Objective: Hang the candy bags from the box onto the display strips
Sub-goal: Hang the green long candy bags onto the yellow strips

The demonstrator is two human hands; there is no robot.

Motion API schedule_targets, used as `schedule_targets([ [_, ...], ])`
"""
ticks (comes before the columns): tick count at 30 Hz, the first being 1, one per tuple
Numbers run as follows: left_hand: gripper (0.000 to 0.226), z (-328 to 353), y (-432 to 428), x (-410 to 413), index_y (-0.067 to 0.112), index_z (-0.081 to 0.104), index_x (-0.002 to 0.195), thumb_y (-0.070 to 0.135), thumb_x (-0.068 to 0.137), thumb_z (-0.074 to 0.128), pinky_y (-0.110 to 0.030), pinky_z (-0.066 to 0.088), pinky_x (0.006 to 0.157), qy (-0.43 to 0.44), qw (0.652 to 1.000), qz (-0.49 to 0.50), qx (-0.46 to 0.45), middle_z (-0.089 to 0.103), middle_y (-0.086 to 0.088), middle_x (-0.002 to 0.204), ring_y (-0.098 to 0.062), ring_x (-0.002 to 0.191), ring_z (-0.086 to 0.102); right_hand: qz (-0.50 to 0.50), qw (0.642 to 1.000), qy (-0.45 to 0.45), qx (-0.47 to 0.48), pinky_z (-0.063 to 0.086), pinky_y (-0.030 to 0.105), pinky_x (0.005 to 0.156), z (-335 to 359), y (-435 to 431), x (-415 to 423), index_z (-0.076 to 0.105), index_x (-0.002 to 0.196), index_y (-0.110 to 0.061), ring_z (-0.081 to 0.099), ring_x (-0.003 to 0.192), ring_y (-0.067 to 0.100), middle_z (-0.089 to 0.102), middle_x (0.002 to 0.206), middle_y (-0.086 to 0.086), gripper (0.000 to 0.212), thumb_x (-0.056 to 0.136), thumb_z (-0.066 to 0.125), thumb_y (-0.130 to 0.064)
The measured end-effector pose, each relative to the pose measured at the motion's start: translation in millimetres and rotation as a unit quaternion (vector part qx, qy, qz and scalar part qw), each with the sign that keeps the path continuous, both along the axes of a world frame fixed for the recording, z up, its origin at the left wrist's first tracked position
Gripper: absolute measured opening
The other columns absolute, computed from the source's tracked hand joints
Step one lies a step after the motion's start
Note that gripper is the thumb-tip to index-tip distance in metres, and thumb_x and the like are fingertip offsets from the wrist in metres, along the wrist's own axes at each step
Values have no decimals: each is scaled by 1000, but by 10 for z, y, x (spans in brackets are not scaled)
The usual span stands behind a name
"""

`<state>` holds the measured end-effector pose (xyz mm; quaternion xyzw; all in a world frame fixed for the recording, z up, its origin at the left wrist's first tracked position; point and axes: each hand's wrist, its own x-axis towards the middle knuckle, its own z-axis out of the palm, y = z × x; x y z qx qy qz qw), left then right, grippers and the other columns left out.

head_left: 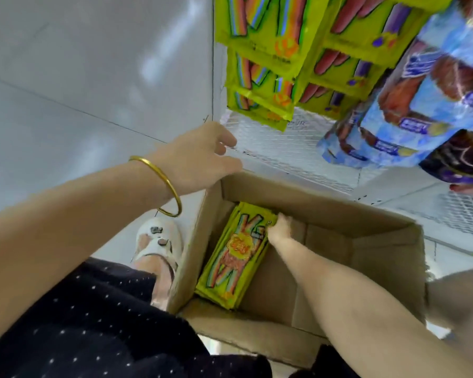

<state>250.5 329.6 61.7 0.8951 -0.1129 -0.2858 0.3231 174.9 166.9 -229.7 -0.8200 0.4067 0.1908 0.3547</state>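
right hand [280, 227] pinches top bag [236, 255] of the stack in the box [339, 203]; left hand [200, 156] hangs relaxed. bags likely light, limp, slippery: take by the header.

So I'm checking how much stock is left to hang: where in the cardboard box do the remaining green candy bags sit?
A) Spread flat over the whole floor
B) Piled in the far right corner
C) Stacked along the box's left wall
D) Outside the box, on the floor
C: the green candy bags lie stacked against the left wall of the cardboard box, where the right hand reaches their top edge; the remaining box floor is bare.
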Motion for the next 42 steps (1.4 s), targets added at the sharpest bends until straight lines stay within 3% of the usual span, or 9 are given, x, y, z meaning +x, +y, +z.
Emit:
schedule_targets([
  [5,34,-48,46,30,30,48,121,32,89,56,-25,37,81,13,1000,10,-1,51,9,121,-17,95,57,-32,996,-62,-57,40,30,83,188,-6,49,64,100,-6,53,103,34,54,113,15,19,90,49,-9],
  [13,45,-101,-1,19,21,45,130,24,87,59,-21,42,75,-24,998,-64,19,48,1,130,-16,102,53,-91,927,-221,290,24,18,41,1022,-2,-26,46,82,-20,28,44,4,32,63,-5,18,98,41,-13],
  [18,56,-100,-81,-29,16,46,132,25,81,68,-27,39,93,-51,988,-127,77,46,-4,135,-20,122,47,34,919,-304,249,31,23,49,1817,-85,21,47,80,-26,39,58,9,43,74,-7,19,97,44,-18],
  [22,22,55,-215,-65,11,63,104,19,84,63,-12,37,63,-138,983,-117,36,55,3,89,-17,90,52,74,900,-393,173,33,17,54,2433,-171,-37,45,80,-27,40,54,0,40,66,-8,21,97,46,-14],
  [28,28,592,-300,-74,9,63,113,20,87,62,-21,37,71,-225,968,-38,-101,54,-2,101,-17,91,50,138,808,-568,69,44,16,62,3084,-210,-153,38,95,-30,53,65,1,46,78,-10,41,85,60,3],
  [31,7,1082,-247,-29,13,64,85,21,85,65,-13,39,62,-234,961,-77,-125,54,0,78,-12,70,50,168,762,-623,-59,40,13,65,3429,-172,-67,53,84,-23,50,72,-2,47,75,-13,21,82,58,-3],
  [34,15,1742,-136,34,20,68,81,34,84,65,-26,52,76,-201,954,-64,-212,69,-3,84,-16,77,63,181,705,-681,-83,37,6,72,3926,-133,20,66,78,-7,51,79,-4,55,76,-8,12,80,59,2],
  [38,14,2538,-152,305,24,62,80,24,92,55,-25,52,71,-314,884,56,-341,64,4,83,-8,77,59,203,662,-711,-124,38,6,78,4540,-86,132,70,87,-7,53,85,-2,61,87,-1,17,83,56,0],
  [42,25,2923,-397,702,12,58,109,29,91,56,-35,51,88,-378,864,87,-321,61,-2,102,-15,96,58,175,618,-746,-174,35,3,84,5011,-76,331,69,93,-4,49,90,1,61,91,5,20,84,53,3],
])
